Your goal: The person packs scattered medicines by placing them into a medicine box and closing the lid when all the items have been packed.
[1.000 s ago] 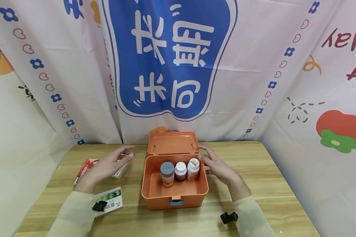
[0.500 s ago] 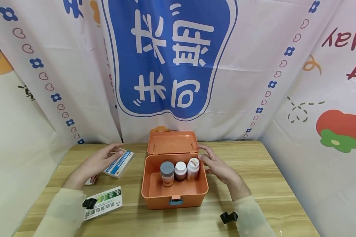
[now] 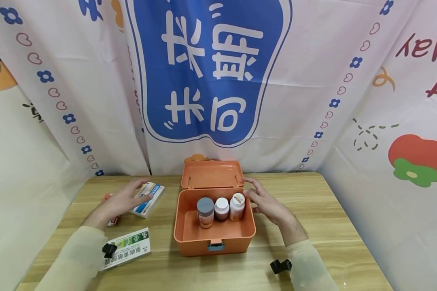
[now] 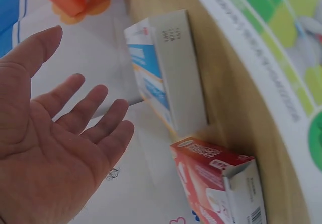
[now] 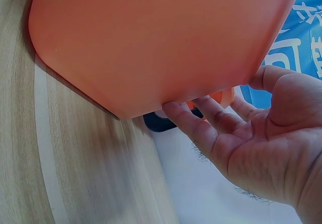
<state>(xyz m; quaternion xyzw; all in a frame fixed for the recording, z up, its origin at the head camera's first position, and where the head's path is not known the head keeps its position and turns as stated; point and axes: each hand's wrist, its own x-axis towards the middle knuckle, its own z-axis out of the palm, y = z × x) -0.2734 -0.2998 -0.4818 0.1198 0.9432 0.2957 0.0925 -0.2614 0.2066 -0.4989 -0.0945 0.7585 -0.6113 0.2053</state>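
1. Currently I have the L hand [image 3: 120, 204] over the table's left side, palm bare, fingers loosely spread w/ a wide thumb gap; it has hold of nothing.
2. On my left wrist feed it's near but apart from the blue-and-white medicine carton [image 4: 173, 73]; red medicine carton [image 4: 206, 178] sits just beside that one, partly under the hand in my head view.
3. Green-and-white capsule carton [image 3: 131, 248] lies flat, nearer me, partly behind the L sleeve [image 3: 73, 258].
4. R hand [image 3: 267, 206] grips the orange storage box [image 3: 236, 245] at its far right corner: thumb at the rim, fingers hooked round the back, gap only wall-wide.
5. Box is mid-table, lid [image 3: 212, 173] tipped back on the far side, blue latch [image 3: 216, 247] on the near wall.
6. Inside, L to R, all upright: grey-capped bottle [image 3: 205, 216], small white-capped bottle [image 3: 221, 209], taller white bottle [image 3: 237, 209].
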